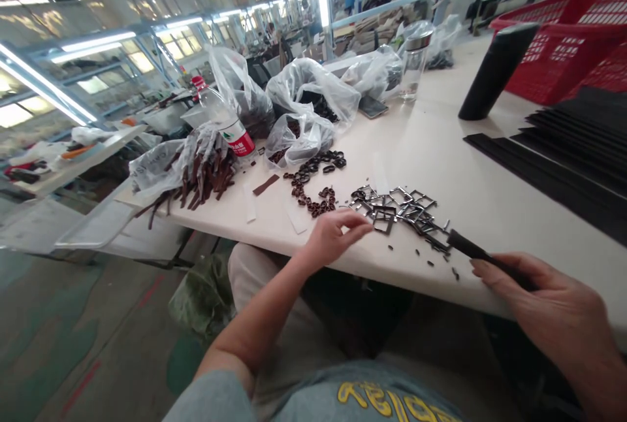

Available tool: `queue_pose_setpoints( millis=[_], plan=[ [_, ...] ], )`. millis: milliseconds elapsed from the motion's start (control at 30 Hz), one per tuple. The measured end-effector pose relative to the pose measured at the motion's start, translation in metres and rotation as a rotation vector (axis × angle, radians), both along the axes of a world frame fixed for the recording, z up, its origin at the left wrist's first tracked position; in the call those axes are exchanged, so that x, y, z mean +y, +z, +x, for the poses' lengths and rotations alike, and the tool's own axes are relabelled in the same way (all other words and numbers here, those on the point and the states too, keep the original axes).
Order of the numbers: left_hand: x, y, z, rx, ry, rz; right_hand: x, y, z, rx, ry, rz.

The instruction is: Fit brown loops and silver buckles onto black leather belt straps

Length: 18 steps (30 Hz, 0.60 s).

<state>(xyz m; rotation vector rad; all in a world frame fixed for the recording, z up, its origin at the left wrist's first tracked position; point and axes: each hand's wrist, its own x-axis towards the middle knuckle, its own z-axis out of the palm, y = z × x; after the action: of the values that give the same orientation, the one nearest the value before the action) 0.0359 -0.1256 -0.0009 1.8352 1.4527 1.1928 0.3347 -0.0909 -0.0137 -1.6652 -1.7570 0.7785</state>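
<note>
Strap: looked black, matte.
Buckles: gleamed, square-framed.
Right grip: was clamped on strap.
Left grip: hung near buckles; couldn't tell if closed.

Black strap in right hand — left hand near dark buckles.

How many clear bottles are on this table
2. One, the red-capped bottle, is beside the brown strips; the other, the metal-lidded bottle, is between the plastic bags and the black cylinder. More could be hidden behind the bags.
</note>
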Motion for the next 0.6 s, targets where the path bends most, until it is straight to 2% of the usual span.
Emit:
queue_pose_setpoints(
  millis=[100, 200, 300, 467, 600],
  plan=[
    [0.04, 0.002, -0.02, 0.186, 0.111, 0.032, -0.001, -0.002, 0.0, 0.033, 0.006, -0.007],
    [0.072, 0.001, -0.029, 0.376, 0.111, -0.027, -0.002, -0.002, -0.001, 0.034, 0.016, -0.013],
    [0.093, -0.003, -0.032, 0.419, 0.118, -0.088, -0.002, -0.001, -0.002, 0.046, 0.042, 0.005],
    [0.102, -0.01, -0.035, 0.294, 0.183, -0.073, -0.001, -0.002, -0.003, 0.098, 0.011, 0.08],
    [0.09, -0.009, -0.027, 0.084, 0.211, -0.072, -0.003, 0.0, -0.006, 0.164, 0.026, 0.077]
  ],
)
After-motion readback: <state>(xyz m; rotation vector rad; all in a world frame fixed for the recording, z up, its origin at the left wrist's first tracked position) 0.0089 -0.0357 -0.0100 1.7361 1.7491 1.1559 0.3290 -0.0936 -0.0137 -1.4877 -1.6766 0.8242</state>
